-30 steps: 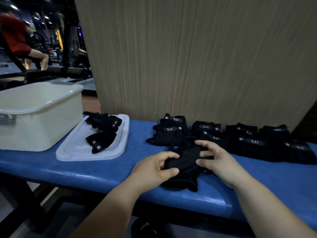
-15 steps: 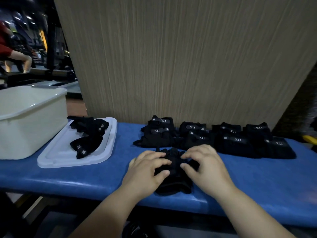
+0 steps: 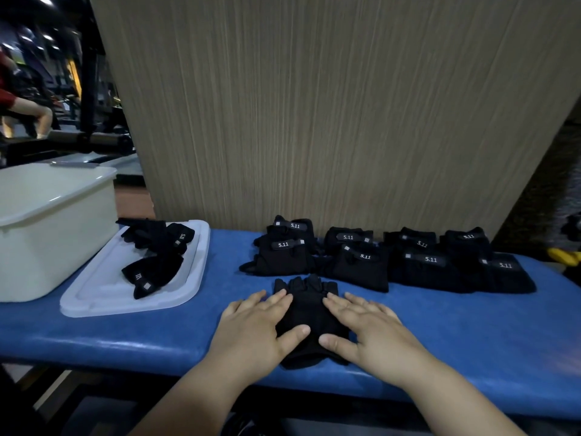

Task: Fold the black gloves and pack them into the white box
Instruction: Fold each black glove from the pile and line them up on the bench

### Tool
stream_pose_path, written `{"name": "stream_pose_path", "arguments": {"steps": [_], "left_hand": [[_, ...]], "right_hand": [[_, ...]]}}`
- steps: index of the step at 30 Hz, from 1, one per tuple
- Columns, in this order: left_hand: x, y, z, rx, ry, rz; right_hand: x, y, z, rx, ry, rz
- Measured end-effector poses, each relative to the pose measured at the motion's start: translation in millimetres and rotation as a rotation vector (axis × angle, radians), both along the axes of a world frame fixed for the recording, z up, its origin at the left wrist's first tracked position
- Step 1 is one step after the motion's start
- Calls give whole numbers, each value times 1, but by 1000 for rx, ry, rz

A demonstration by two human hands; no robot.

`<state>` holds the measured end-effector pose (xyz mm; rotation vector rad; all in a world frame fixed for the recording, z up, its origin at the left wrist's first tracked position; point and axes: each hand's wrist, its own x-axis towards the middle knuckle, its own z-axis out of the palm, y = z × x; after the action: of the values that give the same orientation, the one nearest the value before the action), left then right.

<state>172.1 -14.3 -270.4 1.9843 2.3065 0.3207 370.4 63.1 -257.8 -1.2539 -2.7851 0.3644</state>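
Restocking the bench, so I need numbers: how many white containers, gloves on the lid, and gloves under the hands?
White box: 1
White lid: 1
Gloves on the lid: 2
Glove under both hands: 1
Total: 5

— What can't you make out?
— The white box (image 3: 53,228) is cut off at the left edge, and its inside doesn't show. Both palms cover the sides of the black glove (image 3: 309,313).
— And behind?
— A blurred person (image 3: 19,111), cropped. The yellow thing (image 3: 564,256) at right is perhaps a tool; too little shows.
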Motion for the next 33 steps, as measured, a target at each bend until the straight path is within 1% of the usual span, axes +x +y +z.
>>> {"name": "stream_pose_path", "arguments": {"steps": [7,9,12,14,16,19,21,33], "left_hand": [[-1,-1,0,-34,29,-10],[-2,0,1,-61,26,-25],[-3,3,4,-118,17,-43],[-3,4,5,-148,15,-45],[-3,4,5,-162,22,-46],[-4,3,4,-166,44,-37],[-6,2,5,-162,49,-38],[-9,0,0,-123,39,-42]], "right_hand": [[2,-3,4,-31,-31,10],[3,-1,5,-40,19,-11],[-3,5,5,68,171,-27],[-10,7,4,108,205,-3],[-17,8,3,87,146,27],[-20,9,1,5,0,30],[-20,9,0,-11,-43,20],[-22,6,-4,13,-28,-28]]}}
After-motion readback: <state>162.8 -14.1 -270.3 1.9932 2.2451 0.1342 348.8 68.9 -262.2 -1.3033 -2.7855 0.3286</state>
